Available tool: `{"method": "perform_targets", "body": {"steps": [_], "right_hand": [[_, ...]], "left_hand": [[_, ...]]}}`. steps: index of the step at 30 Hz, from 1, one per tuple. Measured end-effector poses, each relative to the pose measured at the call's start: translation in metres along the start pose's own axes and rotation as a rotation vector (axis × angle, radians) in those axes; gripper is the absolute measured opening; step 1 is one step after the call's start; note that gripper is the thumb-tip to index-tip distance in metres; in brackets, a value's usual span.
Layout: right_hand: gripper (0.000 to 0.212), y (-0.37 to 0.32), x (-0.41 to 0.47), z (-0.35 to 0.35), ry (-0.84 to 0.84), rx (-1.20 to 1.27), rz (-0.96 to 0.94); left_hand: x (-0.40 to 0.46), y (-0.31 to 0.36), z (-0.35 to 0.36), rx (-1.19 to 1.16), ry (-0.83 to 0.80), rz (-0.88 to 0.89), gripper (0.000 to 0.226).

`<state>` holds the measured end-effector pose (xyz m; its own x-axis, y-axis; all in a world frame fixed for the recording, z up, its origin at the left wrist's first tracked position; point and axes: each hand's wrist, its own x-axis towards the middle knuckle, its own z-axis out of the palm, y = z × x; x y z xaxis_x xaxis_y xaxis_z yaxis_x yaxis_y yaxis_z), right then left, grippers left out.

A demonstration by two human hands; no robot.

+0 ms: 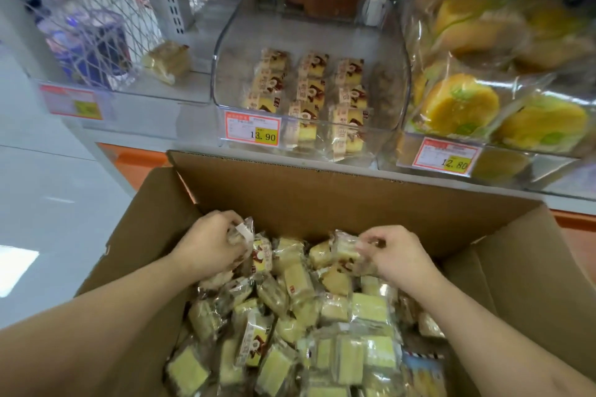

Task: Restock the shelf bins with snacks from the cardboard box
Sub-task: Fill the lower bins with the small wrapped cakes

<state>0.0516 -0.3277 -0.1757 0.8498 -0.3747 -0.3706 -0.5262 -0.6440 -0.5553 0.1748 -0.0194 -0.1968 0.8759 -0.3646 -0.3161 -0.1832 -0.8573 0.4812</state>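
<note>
An open cardboard box (322, 200) stands in front of the shelf, filled with several small wrapped yellow cakes (300, 300). My left hand (209, 245) grips wrapped cakes at the far left of the pile. My right hand (396, 255) pinches a wrapped cake (342, 250) at the far right of the pile. Above the box, a clear shelf bin (225, 42) holds rows of the same cakes (309, 90), partly filled, with a price tag (253, 130) on its front.
A second clear bin (406, 145) at the right is piled with round yellow cakes in bags (461, 103). One loose cake packet (167, 60) lies on the shelf at the left, beside a wire mesh basket (84, 29). Pale floor lies at the left.
</note>
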Motion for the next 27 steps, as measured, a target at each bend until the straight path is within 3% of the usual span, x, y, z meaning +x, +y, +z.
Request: {"method": "perform_targets", "body": {"steps": [4, 6, 10, 13, 17, 21, 24, 27], "right_hand": [[0.026, -0.048, -0.032, -0.036, -0.121, 0.230, -0.061], [0.027, -0.070, -0.053, -0.058, -0.116, 0.293, -0.104], [0.034, -0.093, -0.101, -0.102, -0.084, 0.400, -0.160], [0.037, -0.098, -0.133, -0.124, -0.087, 0.543, -0.202], [0.026, -0.112, -0.162, -0.133, -0.118, 0.743, -0.239], [0.025, -0.130, -0.165, -0.127, 0.026, 0.738, -0.243], [0.032, -0.136, -0.161, -0.124, 0.099, 0.824, -0.218], [0.046, -0.137, -0.156, -0.127, 0.094, 1.003, -0.156]], "left_hand": [[-0.025, 0.046, -0.050, -0.221, -0.023, 0.008, 0.035], [-0.046, 0.066, -0.075, -0.310, -0.029, 0.025, 0.042], [-0.100, 0.101, -0.124, -0.533, -0.012, 0.106, 0.020], [-0.134, 0.119, -0.150, -0.697, -0.003, 0.124, 0.023], [-0.161, 0.135, -0.158, -0.927, -0.118, 0.134, 0.027], [-0.158, 0.150, -0.153, -1.150, -0.123, 0.039, 0.034], [-0.153, 0.162, -0.148, -1.250, -0.146, -0.023, 0.039], [-0.147, 0.166, -0.143, -1.190, -0.135, -0.046, 0.038]]}}
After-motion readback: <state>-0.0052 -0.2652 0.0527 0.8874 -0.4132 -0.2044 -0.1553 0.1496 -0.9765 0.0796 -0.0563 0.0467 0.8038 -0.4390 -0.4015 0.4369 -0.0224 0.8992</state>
